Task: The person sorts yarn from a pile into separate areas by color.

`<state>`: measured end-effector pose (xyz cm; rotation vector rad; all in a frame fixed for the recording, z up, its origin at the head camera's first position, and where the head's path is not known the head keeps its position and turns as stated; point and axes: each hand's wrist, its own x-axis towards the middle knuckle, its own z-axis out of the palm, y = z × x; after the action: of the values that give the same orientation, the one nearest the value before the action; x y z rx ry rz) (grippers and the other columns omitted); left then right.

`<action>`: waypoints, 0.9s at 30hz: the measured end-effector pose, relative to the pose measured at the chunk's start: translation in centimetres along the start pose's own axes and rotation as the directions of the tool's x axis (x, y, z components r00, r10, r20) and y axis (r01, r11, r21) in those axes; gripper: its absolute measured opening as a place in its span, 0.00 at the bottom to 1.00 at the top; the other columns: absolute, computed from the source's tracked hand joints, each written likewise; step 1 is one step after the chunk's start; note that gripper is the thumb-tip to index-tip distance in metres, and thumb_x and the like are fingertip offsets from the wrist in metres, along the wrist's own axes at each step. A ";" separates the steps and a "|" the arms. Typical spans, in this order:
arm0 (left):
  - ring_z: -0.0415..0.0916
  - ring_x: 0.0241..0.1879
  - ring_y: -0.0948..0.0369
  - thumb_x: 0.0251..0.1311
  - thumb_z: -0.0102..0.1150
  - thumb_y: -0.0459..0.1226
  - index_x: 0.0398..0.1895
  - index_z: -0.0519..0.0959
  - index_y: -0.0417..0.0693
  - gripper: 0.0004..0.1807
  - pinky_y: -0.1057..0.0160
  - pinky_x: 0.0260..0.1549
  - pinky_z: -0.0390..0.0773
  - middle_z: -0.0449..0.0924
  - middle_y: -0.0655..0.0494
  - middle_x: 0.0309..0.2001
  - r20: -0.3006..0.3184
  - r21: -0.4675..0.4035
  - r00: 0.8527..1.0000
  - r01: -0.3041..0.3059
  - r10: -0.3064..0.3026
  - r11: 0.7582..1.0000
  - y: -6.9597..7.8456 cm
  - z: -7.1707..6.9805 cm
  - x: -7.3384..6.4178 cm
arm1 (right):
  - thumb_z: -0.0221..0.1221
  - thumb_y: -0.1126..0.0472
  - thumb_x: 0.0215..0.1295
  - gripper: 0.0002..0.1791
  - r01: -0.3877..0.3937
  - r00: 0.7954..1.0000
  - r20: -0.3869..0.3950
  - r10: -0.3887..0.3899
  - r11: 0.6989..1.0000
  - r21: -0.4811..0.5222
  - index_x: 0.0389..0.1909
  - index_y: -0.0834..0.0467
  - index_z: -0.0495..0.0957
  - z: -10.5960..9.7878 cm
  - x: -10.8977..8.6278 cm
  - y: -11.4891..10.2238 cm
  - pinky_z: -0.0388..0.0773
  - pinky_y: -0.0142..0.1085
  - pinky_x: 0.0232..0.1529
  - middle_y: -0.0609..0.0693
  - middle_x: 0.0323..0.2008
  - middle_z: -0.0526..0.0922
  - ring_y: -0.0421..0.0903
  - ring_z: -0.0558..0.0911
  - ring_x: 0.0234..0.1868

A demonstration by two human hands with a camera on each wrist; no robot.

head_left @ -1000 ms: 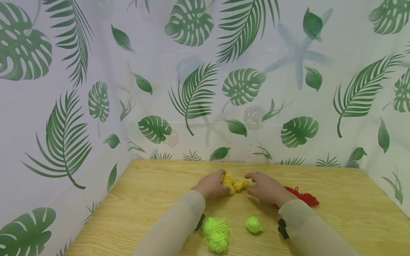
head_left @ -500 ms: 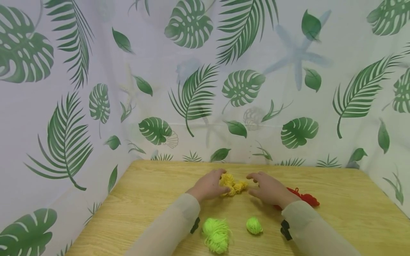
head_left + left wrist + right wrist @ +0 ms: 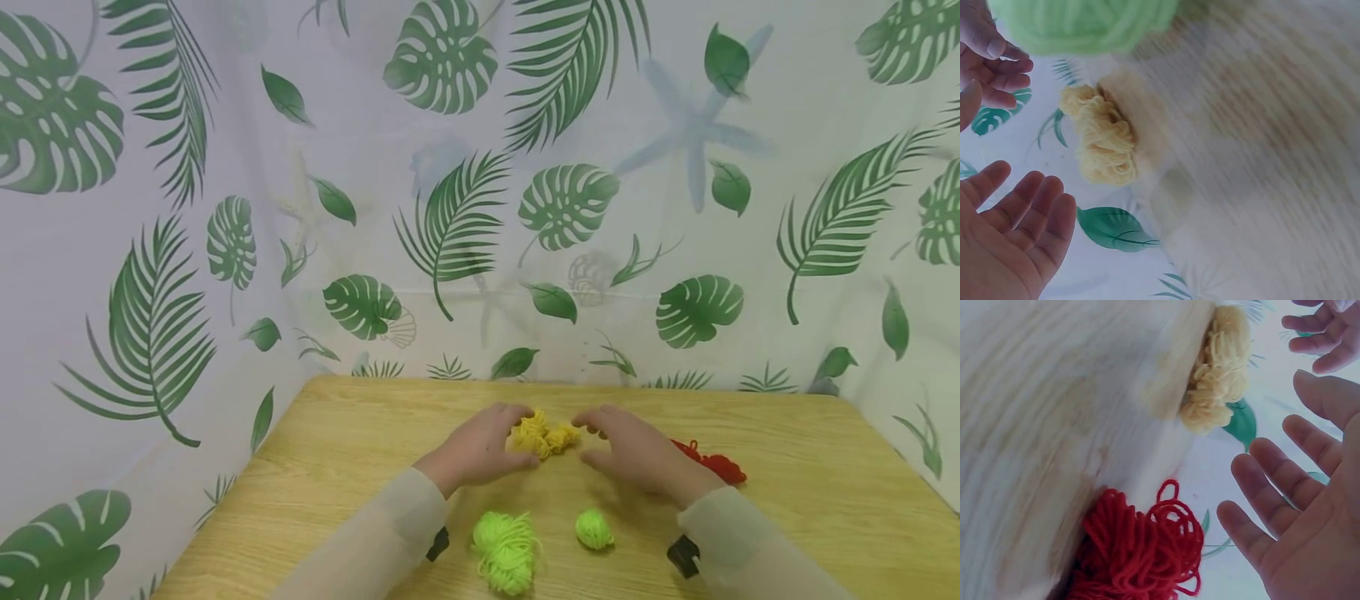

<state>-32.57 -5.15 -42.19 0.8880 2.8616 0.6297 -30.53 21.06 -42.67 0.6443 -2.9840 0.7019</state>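
Note:
A loose bundle of yellow yarn (image 3: 538,438) lies on the table toward the back, between the two hands. My left hand (image 3: 480,448) hovers at its left side, fingers spread and relaxed. In the left wrist view the palm of that left hand (image 3: 1013,240) holds nothing, and the yellow yarn (image 3: 1102,144) lies apart from the fingertips. To the right of the bundle my right hand (image 3: 628,448) is also relaxed, its fingers pointing inward. The right wrist view shows this right hand (image 3: 1300,506) bare, with red yarn (image 3: 1141,550) on the table close by.
A fluffy lime-green skein (image 3: 506,552) and a small lime-green ball of yarn (image 3: 594,530) lie nearer the person. The red yarn (image 3: 716,465) sits beyond the right wrist. Behind the wooden table (image 3: 360,450) hangs a white leaf-print curtain (image 3: 480,250).
My left hand has drawn away from the yellow yarn, slightly back and left. The right hand keeps near its place while its forearm shifts outward. The yarn pieces stay where they were.

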 end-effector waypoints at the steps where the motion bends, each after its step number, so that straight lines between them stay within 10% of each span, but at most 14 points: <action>1: 0.73 0.61 0.58 0.63 0.66 0.56 0.73 0.68 0.55 0.38 0.54 0.57 0.76 0.71 0.55 0.66 0.006 0.002 1.000 -0.009 0.009 1.000 0.0 -0.1 -0.3 | 0.66 0.52 0.67 0.25 0.015 1.000 -0.003 -0.015 1.000 -0.001 0.63 0.53 0.76 0.0 -0.2 -0.1 0.77 0.53 0.55 0.52 0.58 0.78 0.51 0.78 0.55; 17: 0.73 0.58 0.63 0.56 0.71 0.57 0.71 0.70 0.57 0.40 0.57 0.57 0.75 0.74 0.59 0.63 0.154 -0.039 0.984 -0.088 0.093 0.995 -0.1 -0.7 -4.9 | 0.67 0.47 0.65 0.23 -0.053 0.992 0.120 0.040 0.993 0.102 0.59 0.46 0.79 0.7 -3.6 -1.3 0.78 0.52 0.54 0.45 0.53 0.80 0.49 0.79 0.54; 27: 0.71 0.60 0.66 0.54 0.75 0.52 0.68 0.73 0.62 0.37 0.59 0.58 0.74 0.74 0.66 0.61 0.284 -0.096 0.946 -0.136 0.159 0.986 -0.4 -0.3 -7.1 | 0.69 0.43 0.62 0.27 -0.019 0.982 0.190 -0.015 0.984 0.178 0.60 0.48 0.78 1.3 -5.3 -1.2 0.79 0.50 0.50 0.42 0.54 0.80 0.46 0.79 0.50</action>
<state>-26.92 -9.53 -42.35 1.0902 2.5118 0.5623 -25.12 21.56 -43.90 0.7581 -3.1182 0.9710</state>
